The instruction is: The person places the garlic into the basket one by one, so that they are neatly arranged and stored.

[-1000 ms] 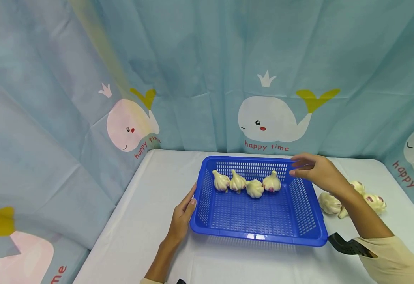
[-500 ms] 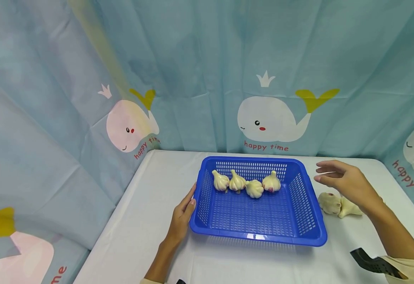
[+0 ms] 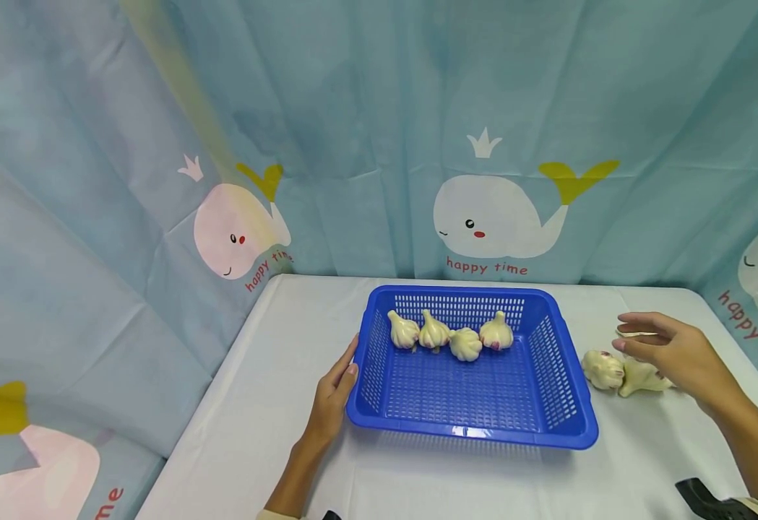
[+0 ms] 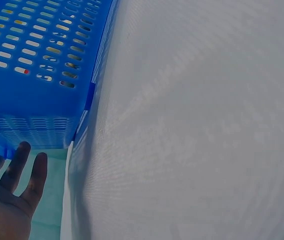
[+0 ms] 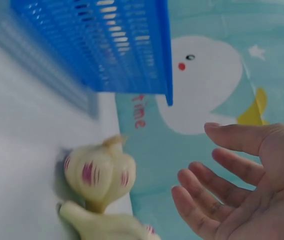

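The right hand (image 3: 684, 357), spread, hovers by round cream-and-purple garlic bulbs (image 3: 603, 370) near the right edge of the white surface (image 3: 287, 354); the straight-fingered left hand (image 3: 331, 401) touches the rectangular blue plastic basket (image 3: 502, 435). Bulbs seem light, firm: grasp bellies.

The right hand (image 3: 686, 355) has moved from the blue basket (image 3: 476, 433) to the tabletop garlic (image 3: 603, 370).
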### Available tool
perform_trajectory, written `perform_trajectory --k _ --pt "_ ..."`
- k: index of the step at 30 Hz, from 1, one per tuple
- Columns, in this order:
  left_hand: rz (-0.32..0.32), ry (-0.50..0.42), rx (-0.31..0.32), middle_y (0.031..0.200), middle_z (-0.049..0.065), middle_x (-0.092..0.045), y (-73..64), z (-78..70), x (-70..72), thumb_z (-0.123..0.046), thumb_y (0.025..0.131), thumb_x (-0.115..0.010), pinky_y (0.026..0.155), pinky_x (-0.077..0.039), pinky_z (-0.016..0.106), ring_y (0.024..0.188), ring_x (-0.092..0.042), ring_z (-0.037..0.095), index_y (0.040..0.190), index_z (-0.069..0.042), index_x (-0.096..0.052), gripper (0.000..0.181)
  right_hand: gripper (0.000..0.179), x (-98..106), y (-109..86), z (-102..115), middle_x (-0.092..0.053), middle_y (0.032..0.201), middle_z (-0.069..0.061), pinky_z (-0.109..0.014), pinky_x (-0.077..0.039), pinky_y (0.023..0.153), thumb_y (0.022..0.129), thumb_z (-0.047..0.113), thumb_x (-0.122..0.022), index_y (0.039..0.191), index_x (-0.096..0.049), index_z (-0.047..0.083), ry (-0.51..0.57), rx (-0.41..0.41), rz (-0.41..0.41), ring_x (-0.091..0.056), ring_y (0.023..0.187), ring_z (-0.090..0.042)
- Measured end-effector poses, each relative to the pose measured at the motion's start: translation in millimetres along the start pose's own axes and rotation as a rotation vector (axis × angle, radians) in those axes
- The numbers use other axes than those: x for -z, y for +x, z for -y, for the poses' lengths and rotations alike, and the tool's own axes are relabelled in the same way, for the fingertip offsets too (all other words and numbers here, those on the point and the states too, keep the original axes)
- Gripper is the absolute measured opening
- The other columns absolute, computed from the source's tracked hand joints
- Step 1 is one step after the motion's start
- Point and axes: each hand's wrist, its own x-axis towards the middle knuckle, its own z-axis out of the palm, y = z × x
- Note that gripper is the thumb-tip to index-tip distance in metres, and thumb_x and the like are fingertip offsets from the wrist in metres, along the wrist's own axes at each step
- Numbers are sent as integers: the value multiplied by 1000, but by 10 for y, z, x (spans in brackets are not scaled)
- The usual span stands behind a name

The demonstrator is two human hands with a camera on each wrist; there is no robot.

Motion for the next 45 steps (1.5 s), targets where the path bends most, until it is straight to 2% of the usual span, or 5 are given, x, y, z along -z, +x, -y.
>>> perform_trajectory --k 18,25,33,39,45 --pt "0 -5 -5 172 -2 -35 -1 13 -8 -27 116 -41 124 -26 16 159 -30 15 167 -22 -36 51 71 199 -153 -618 -62 136 -31 -26 -45 71 103 40 -71 151 -48 -8 -61 -88 -91 -37 86 22" --pt "0 -1 1 172 -2 -35 -8 5 -7 -27 116 -41 123 -27 17 159 -29 15 167 -22 -35 51 76 218 -184 -745 -36 151 -47 -77 -46 90 105 33 -67 154 -35 -15 -51 -197 -139 -43 127 -63" --pt "-2 -4 8 171 -3 -35 -2 -4 -6 -27 116 -41 124 -27 17 159 -30 13 167 -21 -36 51 74 232 -202 -972 -27 154 -51 -84 -38 99 107 29 -64 156 -31 -15 -19 -211 -141 -33 133 -73" --pt "8 -7 5 172 -3 -34 -1 -4 -6 -27 116 -40 124 -27 17 159 -29 15 167 -21 -35 52 78 194 -167 -1111 -29 151 -53 -45 -62 86 106 28 -65 158 -25 -15 -2 -265 -118 -36 130 -73" --pt "9 -7 5 172 -3 -34 1 -9 -2 -27 116 -40 124 -27 17 160 -29 16 167 -21 -34 52 84 173 -118 -1267 -28 151 -52 -13 -47 53 105 34 -66 159 -23 -15 40 -295 -94 -41 127 -69"
